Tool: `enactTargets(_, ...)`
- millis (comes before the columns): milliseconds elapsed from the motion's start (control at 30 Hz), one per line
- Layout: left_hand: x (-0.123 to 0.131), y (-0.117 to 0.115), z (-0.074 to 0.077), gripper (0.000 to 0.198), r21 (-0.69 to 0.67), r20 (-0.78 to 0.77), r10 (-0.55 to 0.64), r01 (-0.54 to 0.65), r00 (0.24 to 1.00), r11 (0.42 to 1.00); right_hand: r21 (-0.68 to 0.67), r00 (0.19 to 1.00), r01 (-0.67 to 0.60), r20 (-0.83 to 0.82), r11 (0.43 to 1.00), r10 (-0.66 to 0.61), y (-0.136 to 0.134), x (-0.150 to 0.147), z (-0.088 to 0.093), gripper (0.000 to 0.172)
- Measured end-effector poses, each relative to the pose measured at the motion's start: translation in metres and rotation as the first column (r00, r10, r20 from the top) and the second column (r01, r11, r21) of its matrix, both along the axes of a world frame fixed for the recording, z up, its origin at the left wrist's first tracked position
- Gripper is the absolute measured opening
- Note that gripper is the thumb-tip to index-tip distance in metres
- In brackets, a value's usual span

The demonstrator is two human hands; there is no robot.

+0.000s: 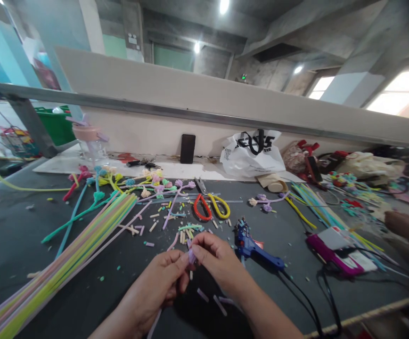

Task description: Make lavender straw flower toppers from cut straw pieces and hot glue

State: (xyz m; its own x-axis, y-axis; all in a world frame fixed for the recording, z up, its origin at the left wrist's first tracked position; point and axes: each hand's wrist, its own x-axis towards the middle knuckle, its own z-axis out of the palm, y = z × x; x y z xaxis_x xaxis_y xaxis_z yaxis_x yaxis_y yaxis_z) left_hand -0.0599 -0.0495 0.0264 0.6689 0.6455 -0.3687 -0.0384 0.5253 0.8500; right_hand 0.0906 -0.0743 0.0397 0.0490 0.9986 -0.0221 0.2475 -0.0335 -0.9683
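My left hand and my right hand meet over the near middle of the dark table, both closed. Thumbs and fingertips pinch a small lilac pipe-cleaner flower between them; fingers hide part of it. A pale lilac stem hangs below my left hand. Just beyond lie short cut pipe-cleaner pieces and scissors with one red and one yellow handle loop. Right of my right hand rests a blue glue gun. Several finished pipe-cleaner flowers lie farther back.
A bundle of long pastel pipe cleaners spans the left side. Along the back stand a clear cup, a phone and a white bag. At right are a purple device, cables, and another person's blurred hand.
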Motion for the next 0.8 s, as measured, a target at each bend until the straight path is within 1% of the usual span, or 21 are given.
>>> enactTargets(67, 0.000, 0.002, 0.001, 0.032, -0.018, 0.021, 0.051, -0.051, 0.998, 0.999, 0.022, 1.000, 0.004, 0.006, 1.000, -0.004, 0.002, 0.005, 0.003, 0.016)
enactTargets(100, -0.001, 0.003, 0.001, 0.032, -0.027, 0.033, 0.093, -0.092, 0.995, 0.995, 0.047, 0.998, 0.021, 0.055, 0.999, -0.024, 0.002, 0.008, 0.005, 0.017)
enactTargets(167, -0.002, 0.005, 0.002, 0.033, -0.054, 0.063, 0.187, -0.184, 0.980, 0.981, 0.112, 0.970, 0.046, 0.234, 0.993, -0.071, 0.003, 0.013, 0.007, 0.014)
enactTargets(200, -0.003, 0.006, 0.002, 0.034, -0.072, 0.077, 0.229, -0.224, 0.970, 0.972, 0.136, 0.939, 0.027, 0.337, 0.990, -0.072, 0.002, 0.014, 0.006, 0.011)
enactTargets(267, -0.004, 0.007, 0.002, 0.036, -0.110, 0.108, 0.289, -0.278, 0.951, 0.954, 0.143, 0.858, -0.070, 0.514, 0.987, -0.014, 0.001, 0.015, 0.001, 0.012)
enactTargets(333, -0.005, 0.008, 0.001, 0.035, -0.135, 0.133, 0.327, -0.310, 0.935, 0.941, 0.117, 0.781, -0.155, 0.623, 0.981, 0.049, 0.000, 0.015, -0.006, 0.015)
enactTargets(400, -0.005, 0.008, 0.000, 0.033, -0.148, 0.152, 0.356, -0.335, 0.922, 0.931, 0.104, 0.725, -0.175, 0.687, 0.979, 0.056, -0.001, 0.016, -0.012, 0.017)
enactTargets(500, -0.005, 0.009, 0.000, 0.031, -0.159, 0.160, 0.383, -0.359, 0.910, 0.920, 0.111, 0.664, -0.122, 0.748, 0.986, -0.002, 0.002, 0.020, -0.014, 0.019)
enactTargets(567, -0.005, 0.009, -0.001, 0.030, -0.172, 0.168, 0.383, -0.356, 0.908, 0.919, 0.115, 0.624, -0.109, 0.781, 0.987, -0.023, 0.006, 0.021, -0.012, 0.018)
enactTargets(667, -0.005, 0.008, -0.002, 0.029, -0.189, 0.174, 0.379, -0.347, 0.909, 0.919, 0.106, 0.560, -0.135, 0.828, 0.985, -0.012, 0.014, 0.018, -0.012, 0.014)
enactTargets(800, -0.005, 0.008, -0.006, 0.028, -0.179, 0.175, 0.363, -0.333, 0.915, 0.926, 0.078, 0.498, -0.123, 0.867, 0.989, -0.007, 0.024, 0.008, -0.023, 0.010)
